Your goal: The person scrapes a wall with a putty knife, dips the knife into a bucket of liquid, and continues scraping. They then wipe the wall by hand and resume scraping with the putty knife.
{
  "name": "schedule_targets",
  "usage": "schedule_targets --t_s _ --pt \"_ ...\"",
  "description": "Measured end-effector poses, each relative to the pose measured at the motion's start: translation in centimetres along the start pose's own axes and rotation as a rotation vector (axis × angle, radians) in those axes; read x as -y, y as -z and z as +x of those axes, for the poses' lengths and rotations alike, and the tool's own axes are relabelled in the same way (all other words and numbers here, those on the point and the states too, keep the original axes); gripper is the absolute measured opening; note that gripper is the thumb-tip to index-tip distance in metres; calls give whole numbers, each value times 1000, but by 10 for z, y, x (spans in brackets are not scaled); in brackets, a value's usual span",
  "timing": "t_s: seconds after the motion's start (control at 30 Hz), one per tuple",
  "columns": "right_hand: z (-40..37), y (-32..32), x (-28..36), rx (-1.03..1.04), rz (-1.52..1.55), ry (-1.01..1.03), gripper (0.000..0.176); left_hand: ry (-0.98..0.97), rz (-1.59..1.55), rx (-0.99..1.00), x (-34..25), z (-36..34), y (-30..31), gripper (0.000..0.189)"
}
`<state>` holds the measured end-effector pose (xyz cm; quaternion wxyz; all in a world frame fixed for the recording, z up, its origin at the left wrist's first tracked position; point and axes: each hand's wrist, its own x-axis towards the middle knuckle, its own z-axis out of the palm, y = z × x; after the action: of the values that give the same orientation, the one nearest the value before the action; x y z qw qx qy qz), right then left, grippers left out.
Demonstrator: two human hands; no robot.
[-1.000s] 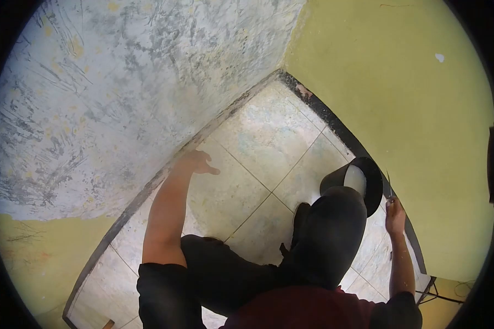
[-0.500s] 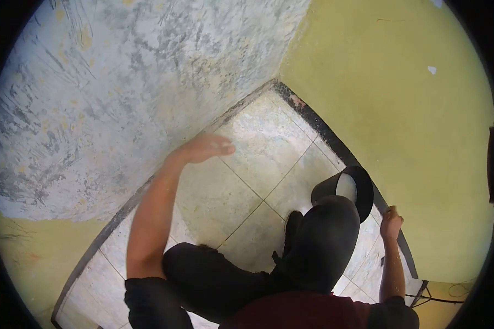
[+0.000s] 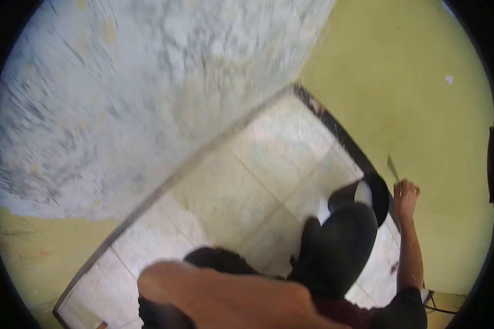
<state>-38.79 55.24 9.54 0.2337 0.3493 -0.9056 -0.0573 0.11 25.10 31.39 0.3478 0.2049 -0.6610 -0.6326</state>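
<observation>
In my right hand (image 3: pixel 407 198) is a thin flat blade tool (image 3: pixel 392 167), held up beside the green wall (image 3: pixel 422 120). Just left of that hand, a black bucket (image 3: pixel 377 200) with whitish contents (image 3: pixel 363 193) stands on the floor behind my knee. My left forearm (image 3: pixel 230 296) lies blurred across my lap at the bottom; the hand itself cannot be made out.
A patchy white and grey wall (image 3: pixel 148 98) fills the left side and meets the green wall in a corner. Dark skirting (image 3: pixel 340 134) runs along the tiled floor (image 3: pixel 263 186). Cables (image 3: pixel 442 310) show at the lower right.
My left arm has swung down from beside the patchy wall to across my lap. My right hand has risen, and the blade now shows. The view has shifted slightly.
</observation>
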Motion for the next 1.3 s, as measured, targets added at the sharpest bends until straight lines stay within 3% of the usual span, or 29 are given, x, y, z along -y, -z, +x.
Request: schedule_targets --t_s 0.03,0.17,0.2,0.23,0.3,0.37,0.4,0.43,0.47,0.5,0.53,0.6,0.67,0.7,0.73,0.77,0.83,0.93,1.0,1.03,1.07,1.1,1.13,1.17,1.23,1.27,1.3 --pt "2 5 2 111 75 -65 16 -67 3 4 10 4 0 34" --pt "-14 19 -2 180 220 -197 16 -694 -303 619 110 4 38 28" --pt "-13 21 -10 169 248 -283 16 -693 -304 613 127 6 50 28" --pt "-14 30 -10 163 230 -298 16 -574 -213 660 142 12 65 20" --pt "-28 47 -7 18 461 -525 20 -360 -47 800 177 41 93 15" --pt "-85 -3 -22 -269 750 -617 25 -64 162 923 208 50 123 27" --pt "-105 -7 -28 98 400 -496 23 78 280 971 222 51 129 36" --pt "-117 -7 -30 454 52 -341 21 474 405 780 237 73 112 54" --pt "-116 5 -23 566 59 -518 19 172 1089 818 283 54 126 67" --pt "-125 -10 -46 314 196 -502 19 -180 1756 769 333 39 147 81" --pt "-105 -2 -52 227 248 -508 18 -171 1755 760 360 42 163 81" --pt "-64 58 -41 129 304 -539 16 498 897 925 389 41 187 80" --pt "-44 68 -36 109 312 -554 15 624 824 873 360 51 180 82" --pt "-47 48 -47 -124 527 -480 14 724 735 776 351 57 173 83" --pt "-56 24 -62 -363 735 -391 13 689 795 790 364 59 179 84" --pt "-86 -14 -98 38 301 -193 12 679 790 793 366 61 179 84" --pt "-59 13 -47 465 -100 -114 12 434 897 768 369 67 182 84" --pt "35 15 2 21 314 -210 20 405 810 763 349 77 187 81" --pt "118 16 49 176 708 -397 34 379 836 783 327 87 184 77" --pt "160 9 66 167 580 -129 42 338 840 767 315 95 180 73" --pt "196 0 91 233 558 -24 40 335 860 780 303 103 177 73" --pt "224 -13 116 218 507 179 35 169 905 694 290 109 173 69" --pt "247 -21 142 342 429 306 29 6 943 609 275 115 169 66" --pt "266 -54 162 345 331 392 29 12 959 623 251 119 160 66" --pt "275 -79 218 491 179 245 33 -276 1176 436 195 129 138 62" --pt "269 -108 247 534 342 51 27 -388 1273 386 174 133 135 60" --pt "240 -120 282 407 623 -227 33 -499 1365 334 155 134 133 59"
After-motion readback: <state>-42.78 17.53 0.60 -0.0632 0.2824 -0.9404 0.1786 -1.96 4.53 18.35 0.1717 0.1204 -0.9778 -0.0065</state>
